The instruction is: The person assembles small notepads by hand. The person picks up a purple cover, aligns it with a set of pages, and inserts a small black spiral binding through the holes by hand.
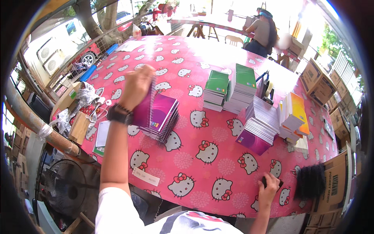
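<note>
My left hand (139, 87) is closed on a purple spiral notebook (144, 111), tilted nearly upright at the left side of a notebook stack. That stack of purple notebooks (165, 109) has dark coils along its right side. Near the table's front edge, my right hand (269, 190) grips a small black object (277, 183) whose kind is mostly hidden by the fingers. A paper strip with handwriting (146, 176) lies at the front left. Right of the middle sits a long row of spiral notebooks (259, 124) with a purple cover in front.
Green notebooks (217, 82) stand in piles farther back, beside a black tape dispenser (266, 87). Yellow and orange notebooks (292, 113) are at the right. A blurred black ribbed bundle (309, 181) and cardboard boxes (336, 179) flank the right edge. A fan (66, 185) stands lower left; another person (263, 35) is beyond the table.
</note>
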`<action>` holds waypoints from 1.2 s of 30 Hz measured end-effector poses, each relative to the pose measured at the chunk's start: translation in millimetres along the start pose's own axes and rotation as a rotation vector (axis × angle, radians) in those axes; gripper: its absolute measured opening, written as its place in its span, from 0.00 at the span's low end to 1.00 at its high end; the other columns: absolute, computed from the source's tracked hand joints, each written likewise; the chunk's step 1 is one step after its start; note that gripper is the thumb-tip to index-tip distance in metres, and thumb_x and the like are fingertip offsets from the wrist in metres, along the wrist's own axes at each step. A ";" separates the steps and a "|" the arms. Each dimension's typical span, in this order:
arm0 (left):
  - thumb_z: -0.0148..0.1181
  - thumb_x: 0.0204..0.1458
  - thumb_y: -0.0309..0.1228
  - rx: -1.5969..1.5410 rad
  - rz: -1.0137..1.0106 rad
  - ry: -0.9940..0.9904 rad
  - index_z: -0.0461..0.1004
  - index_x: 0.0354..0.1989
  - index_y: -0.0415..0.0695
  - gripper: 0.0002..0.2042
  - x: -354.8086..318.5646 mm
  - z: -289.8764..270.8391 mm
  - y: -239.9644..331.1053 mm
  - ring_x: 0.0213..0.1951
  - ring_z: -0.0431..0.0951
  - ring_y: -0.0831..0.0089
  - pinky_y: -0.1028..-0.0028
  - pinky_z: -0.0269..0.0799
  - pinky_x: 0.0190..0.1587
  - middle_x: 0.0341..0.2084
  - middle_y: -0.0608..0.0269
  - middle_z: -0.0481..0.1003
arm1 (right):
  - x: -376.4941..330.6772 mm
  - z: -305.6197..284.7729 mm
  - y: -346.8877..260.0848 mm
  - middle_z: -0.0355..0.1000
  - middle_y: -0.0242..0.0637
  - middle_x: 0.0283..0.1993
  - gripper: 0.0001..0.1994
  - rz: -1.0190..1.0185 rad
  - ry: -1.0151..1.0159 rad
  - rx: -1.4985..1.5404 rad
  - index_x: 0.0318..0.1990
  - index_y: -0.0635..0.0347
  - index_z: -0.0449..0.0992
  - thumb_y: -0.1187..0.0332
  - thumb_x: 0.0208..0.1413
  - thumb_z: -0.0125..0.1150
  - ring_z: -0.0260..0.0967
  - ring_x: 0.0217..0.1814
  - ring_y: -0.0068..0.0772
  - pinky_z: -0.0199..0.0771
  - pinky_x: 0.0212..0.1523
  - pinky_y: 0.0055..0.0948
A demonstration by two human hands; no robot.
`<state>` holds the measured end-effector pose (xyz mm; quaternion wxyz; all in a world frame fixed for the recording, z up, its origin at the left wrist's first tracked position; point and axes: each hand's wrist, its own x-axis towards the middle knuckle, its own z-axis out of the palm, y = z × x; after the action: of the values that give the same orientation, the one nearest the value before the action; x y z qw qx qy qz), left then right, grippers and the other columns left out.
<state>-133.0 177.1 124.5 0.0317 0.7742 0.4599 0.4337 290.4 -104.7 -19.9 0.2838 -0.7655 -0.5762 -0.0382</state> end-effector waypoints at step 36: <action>0.40 0.61 0.47 -0.823 -0.644 0.731 0.75 0.41 0.31 0.27 -137.3 87.2 -27.8 0.42 0.75 0.67 0.70 0.71 0.48 0.39 0.52 0.76 | 152.2 237.1 -313.9 0.66 0.23 0.26 0.16 0.214 -0.280 1.748 0.34 0.66 0.77 0.60 0.62 0.51 0.58 0.30 0.13 0.60 0.31 0.18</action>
<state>-118.6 122.0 -30.3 0.2962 0.3239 0.4465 0.7797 -6.3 194.6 -36.9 0.6952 -0.3228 -0.3543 0.5357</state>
